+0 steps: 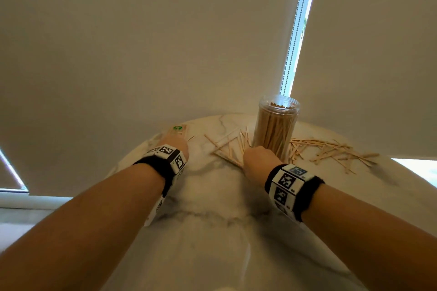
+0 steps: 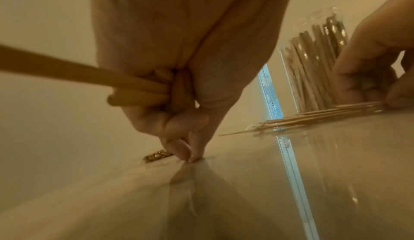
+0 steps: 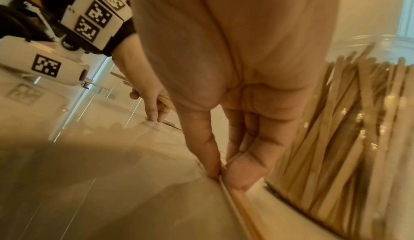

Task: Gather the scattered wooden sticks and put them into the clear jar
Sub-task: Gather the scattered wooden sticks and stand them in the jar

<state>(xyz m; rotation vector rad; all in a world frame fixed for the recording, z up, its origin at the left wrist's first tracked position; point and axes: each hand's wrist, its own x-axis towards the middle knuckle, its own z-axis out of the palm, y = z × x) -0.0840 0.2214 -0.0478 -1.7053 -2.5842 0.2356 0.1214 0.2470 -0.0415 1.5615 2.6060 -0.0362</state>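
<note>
Marble table point(image 1: 212, 208) holds a clear jar point(image 1: 275, 125); just beside it the right hand point(image 1: 259, 160) pinches loose sticks point(image 1: 233, 146), while further left the left hand point(image 1: 176, 144) clutches a bundle point(image 2: 74, 77)

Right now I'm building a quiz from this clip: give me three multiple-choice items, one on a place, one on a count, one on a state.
1. Where is the right hand?
A. just in front of the clear jar
B. at the far left table edge
C. above the jar's mouth

2. How many jars stand on the table?
A. three
B. two
C. one

3. What state is the left hand in?
A. flat and holding nothing
B. gripping sticks while its fingertips pinch at the tabletop
C. holding the jar

Answers: 1 A, its fingers pinch a stick on the table by the jar's base. 2 C, the head view shows one jar. 3 B, the left wrist view shows sticks in the curled fingers.
</note>
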